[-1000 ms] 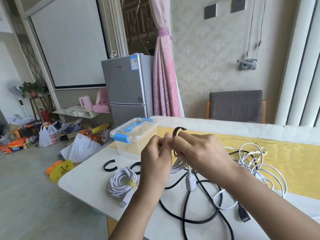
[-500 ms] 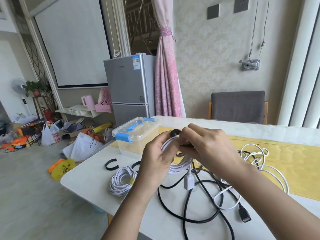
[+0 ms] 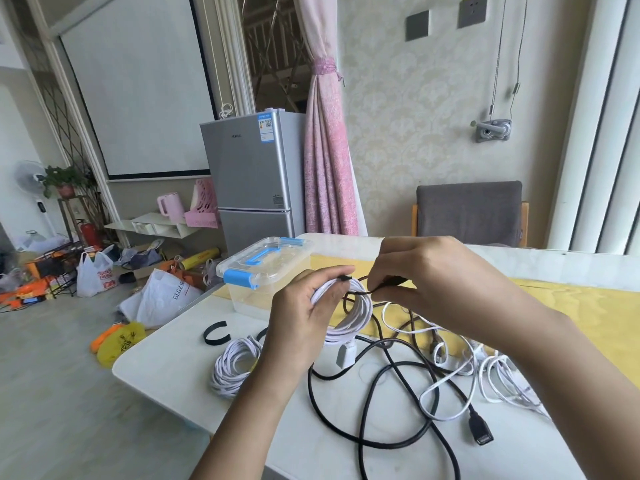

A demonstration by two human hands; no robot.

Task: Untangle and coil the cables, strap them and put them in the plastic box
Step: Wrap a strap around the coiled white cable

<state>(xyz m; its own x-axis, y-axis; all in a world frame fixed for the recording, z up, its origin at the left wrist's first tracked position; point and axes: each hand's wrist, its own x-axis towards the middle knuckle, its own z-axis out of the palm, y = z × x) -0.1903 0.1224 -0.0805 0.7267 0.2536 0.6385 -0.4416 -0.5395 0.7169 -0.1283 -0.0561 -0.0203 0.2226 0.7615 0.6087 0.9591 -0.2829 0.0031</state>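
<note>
My left hand [image 3: 298,327] grips a coiled white cable [image 3: 353,313] held above the white table [image 3: 166,368]. My right hand [image 3: 440,285] pinches the end of a thin black strap [image 3: 360,289] that passes round the coil's top. The coil's white plug [image 3: 346,355] hangs down below it. A second white coil [image 3: 232,367], bound with a yellow tie, lies at the left of the table. A loose black cable [image 3: 381,410] and a tangle of white cable [image 3: 498,379] spread over the table. The clear plastic box [image 3: 266,271] with blue latches stands closed behind my left hand.
A spare black strap [image 3: 215,336] curls on the table left of the bound coil. A yellow runner [image 3: 595,323] covers the table's right side. A grey chair [image 3: 469,213] stands behind the table, and a silver fridge [image 3: 254,178] stands beyond the box.
The white coil has come up into plain view between my hands. The black strap, which arched above my fingers a second ago, now runs round the coil, with my right hand drawing its end rightward.
</note>
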